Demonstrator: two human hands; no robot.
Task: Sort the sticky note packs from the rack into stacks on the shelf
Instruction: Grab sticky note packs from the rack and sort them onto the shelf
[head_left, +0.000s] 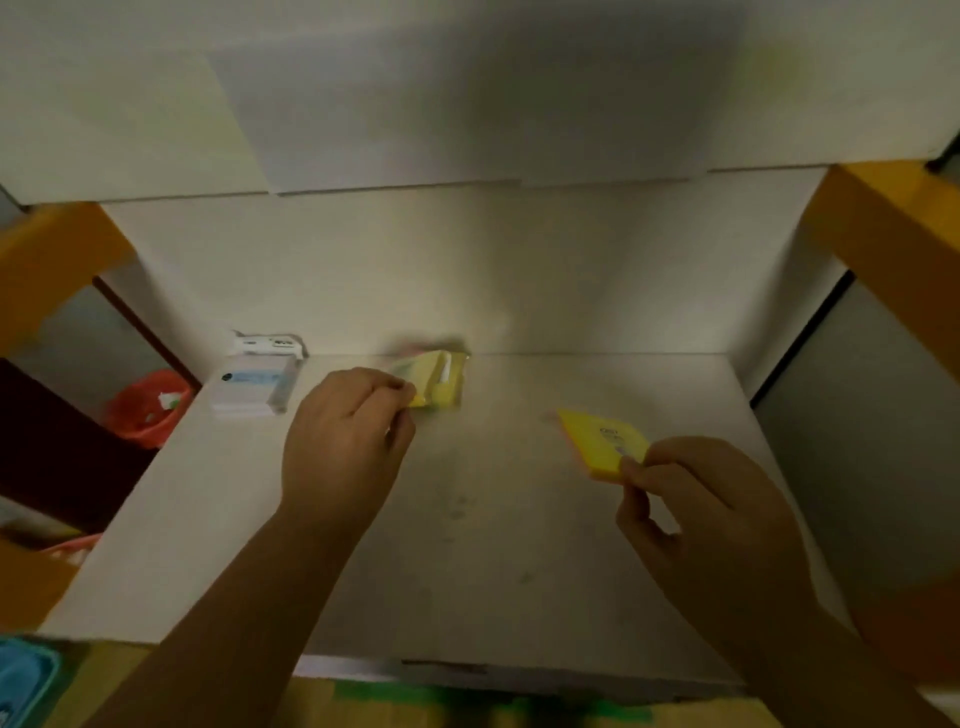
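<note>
We see the shelf (467, 545) filling most of the view, a pale, scuffed board with a white back wall (415, 270) rising at 12 o'clock and an upper board (467, 93) overhead. Orange posts (893, 234) frame it at 10 and 2 o'clock.

Our left hand (345, 441) reaches in from 7 o'clock to the middle of the shelf. Its fingers are curled, and thumb and forefinger pinch the near corner of the yellow stack (439, 376), which sits on the shelf at 12 o'clock just in front of the back wall. The stack is blurred; we cannot count its packs.

Our right hand (711, 514) comes in from 5 o'clock. Its fingers are curled too, with the fingertips (631, 467) pinching the near edge of 1 yellow pack (602, 444) at 3 o'clock. The pack is tilted, its far corner pointing toward 10 o'clock; we cannot tell whether it touches the shelf.

At 10 o'clock, well apart from the yellow stack, a white-and-blue stack (254, 387) lies on the shelf, with a small white pack (267, 344) standing just behind it against the wall.

Beyond the shelf's left edge, at 9 o'clock, sits a red basket (148, 408), and a blue tray (26, 675) shows at 7 o'clock.
</note>
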